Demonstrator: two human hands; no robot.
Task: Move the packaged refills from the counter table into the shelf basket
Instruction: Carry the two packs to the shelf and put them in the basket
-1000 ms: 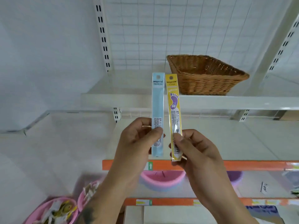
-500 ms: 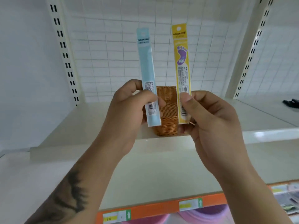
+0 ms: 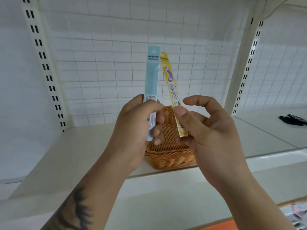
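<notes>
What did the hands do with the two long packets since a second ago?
Both hands carried the packets up from the lower shelf level to just above the wicker basket. The yellow packet has tilted toward the blue packet, their tops nearly meeting. Unchanged: the left hand grips the blue one, the right hand pinches the yellow one.

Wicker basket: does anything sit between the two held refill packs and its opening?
Nothing visible does. The blue pack in the left hand and yellow pack in the right hand are held directly above the wicker basket.
</notes>
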